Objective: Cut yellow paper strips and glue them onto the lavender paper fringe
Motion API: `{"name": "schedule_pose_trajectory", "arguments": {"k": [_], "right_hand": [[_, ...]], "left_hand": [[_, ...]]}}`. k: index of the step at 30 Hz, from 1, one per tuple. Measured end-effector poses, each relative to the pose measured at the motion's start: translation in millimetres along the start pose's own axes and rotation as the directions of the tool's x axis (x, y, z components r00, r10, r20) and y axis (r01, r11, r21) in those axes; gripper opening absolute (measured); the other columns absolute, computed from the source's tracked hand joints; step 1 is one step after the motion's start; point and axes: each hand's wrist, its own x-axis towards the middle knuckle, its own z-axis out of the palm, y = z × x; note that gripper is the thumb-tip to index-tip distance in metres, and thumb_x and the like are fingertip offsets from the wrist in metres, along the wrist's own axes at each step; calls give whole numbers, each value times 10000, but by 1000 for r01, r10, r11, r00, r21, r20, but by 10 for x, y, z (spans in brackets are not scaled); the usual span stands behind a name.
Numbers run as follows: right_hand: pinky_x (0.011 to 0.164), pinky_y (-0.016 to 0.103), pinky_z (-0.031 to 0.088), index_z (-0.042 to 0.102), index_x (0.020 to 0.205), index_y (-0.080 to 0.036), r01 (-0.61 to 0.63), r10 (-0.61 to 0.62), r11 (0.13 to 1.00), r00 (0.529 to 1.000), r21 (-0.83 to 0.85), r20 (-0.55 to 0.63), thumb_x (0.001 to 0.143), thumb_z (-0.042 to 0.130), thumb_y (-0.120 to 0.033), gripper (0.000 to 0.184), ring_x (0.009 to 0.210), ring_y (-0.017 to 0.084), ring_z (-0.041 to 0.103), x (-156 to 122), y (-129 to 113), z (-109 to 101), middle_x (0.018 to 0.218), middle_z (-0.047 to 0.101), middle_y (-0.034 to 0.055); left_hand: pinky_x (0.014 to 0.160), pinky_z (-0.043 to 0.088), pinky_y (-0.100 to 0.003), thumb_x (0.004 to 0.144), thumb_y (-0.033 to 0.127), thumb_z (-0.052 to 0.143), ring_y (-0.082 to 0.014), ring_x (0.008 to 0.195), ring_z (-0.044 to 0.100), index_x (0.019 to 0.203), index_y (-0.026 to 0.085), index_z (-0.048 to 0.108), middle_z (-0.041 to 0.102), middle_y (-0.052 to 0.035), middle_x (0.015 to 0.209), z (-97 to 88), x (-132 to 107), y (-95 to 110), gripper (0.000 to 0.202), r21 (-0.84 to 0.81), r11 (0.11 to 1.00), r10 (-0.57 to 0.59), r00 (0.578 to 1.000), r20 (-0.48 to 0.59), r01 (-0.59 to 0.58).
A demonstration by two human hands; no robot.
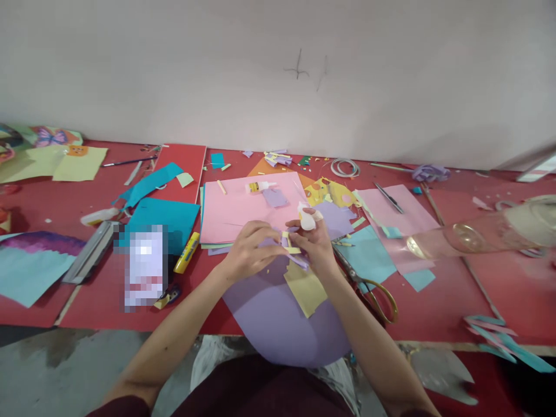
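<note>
My left hand (254, 252) is curled in front of me, its thumb and fingertips closed at the edge of a small purple-and-yellow paper piece (294, 251). Facing it, my right hand (319, 246) grips a white glue bottle (307, 220), and its fingertips also touch that paper piece. How each fingertip meets the paper is partly hidden. Beneath both hands lies a large purple paper sheet (282, 324), with a yellow-beige paper scrap (306, 288) on it. Just beyond them is a stack of coloured sheets topped by pink paper (234, 214), bearing another glue bottle (258, 186) and a purple scrap (275, 197).
Scissors (369, 284) with yellowish handles lie beside my right forearm. Left of me are a yellow glue stick (187, 253), a blurred-out screen-like object (145, 266) and a grey metal bar (93, 252). A clear bottle (478, 234) lies at right. A wall (260, 75) rises behind the red table.
</note>
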Motion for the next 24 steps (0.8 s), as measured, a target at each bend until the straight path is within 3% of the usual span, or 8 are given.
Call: {"name": "schedule_pose_trajectory", "arguments": {"k": [4, 10, 14, 18, 21, 24], "right_hand": [[768, 313, 566, 468, 1250, -322, 122, -130, 989, 987, -84, -93, 787, 804, -281, 573, 850, 162, 696, -21, 7, 37, 1073, 713, 5], [878, 366, 557, 469, 1242, -282, 210, -244, 963, 944, -168, -222, 796, 797, -248, 555, 991, 199, 684, -26, 14, 70, 1081, 694, 38], [840, 333, 563, 462, 1240, -292, 220, -265, 958, 924, -185, -274, 800, 787, -233, 551, 972, 183, 677, -23, 18, 75, 1060, 673, 20], [824, 320, 571, 477, 1217, -289, 235, -298, 946, 903, -225, -310, 796, 789, -211, 530, 950, 177, 677, -40, 6, 99, 1030, 661, 17], [819, 324, 578, 494, 1221, -276, 252, -330, 931, 889, -264, -317, 802, 785, -218, 513, 936, 181, 678, -56, 16, 117, 1016, 661, 29], [816, 326, 589, 511, 1239, -265, 265, -359, 914, 881, -306, -308, 812, 784, -261, 507, 921, 182, 680, -64, 54, 127, 1009, 664, 36]], "left_hand": [[826, 504, -336, 953, 192, 608, -174, 866, 607, 910, 270, 769, 680, -47, 869, 38, 28, -9, 184, -33, 991, -130, 991, 33, 131], [836, 526, -318, 953, 141, 589, -179, 928, 644, 1033, 203, 710, 708, -77, 954, 45, 65, 14, 159, -212, 933, -291, 956, 28, 290], [883, 523, -320, 948, 190, 605, -180, 963, 669, 1080, 192, 690, 725, -84, 1023, 38, 63, 47, 157, -309, 828, -441, 884, 153, 467], [894, 518, -318, 840, 254, 742, -180, 916, 657, 1040, 196, 711, 725, -63, 1006, 95, 38, 62, 210, -388, 673, -597, 772, 218, 630], [870, 527, -302, 810, 216, 726, -171, 901, 661, 997, 189, 694, 720, -53, 1007, 170, 13, 64, 191, -455, 563, -676, 701, 227, 690], [807, 531, -269, 830, 202, 669, -153, 874, 663, 969, 185, 667, 705, -43, 999, 224, -6, 61, 140, -474, 522, -716, 666, 208, 709]]}}
